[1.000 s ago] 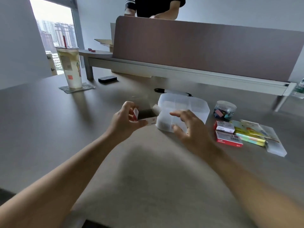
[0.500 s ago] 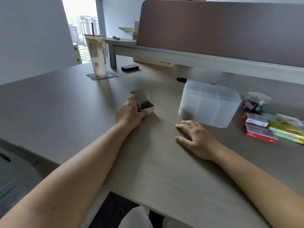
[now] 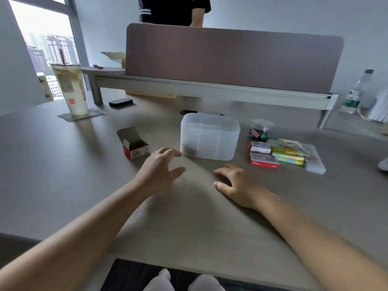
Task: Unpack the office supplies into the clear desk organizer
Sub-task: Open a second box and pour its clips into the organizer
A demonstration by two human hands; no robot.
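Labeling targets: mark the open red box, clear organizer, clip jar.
open red box (image 3: pixel 136 151), head view, front face.
clear organizer (image 3: pixel 210 143), head view, front wall.
clip jar (image 3: pixel 261 131), head view, clear side.

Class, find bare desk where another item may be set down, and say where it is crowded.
Free: between open red cardboard box and paper drink cup; the near desk edge. Crowded: right of the clear plastic organizer, by the red staple boxes.

Daylight is coming through a window (image 3: pixel 45 49) showing city towers at far left. Pale grey walls (image 3: pixel 294 15) are enclosing a grey-brown tabletop (image 3: pixel 63 164), and a mauve divider panel (image 3: pixel 231 59) is standing along its far edge.
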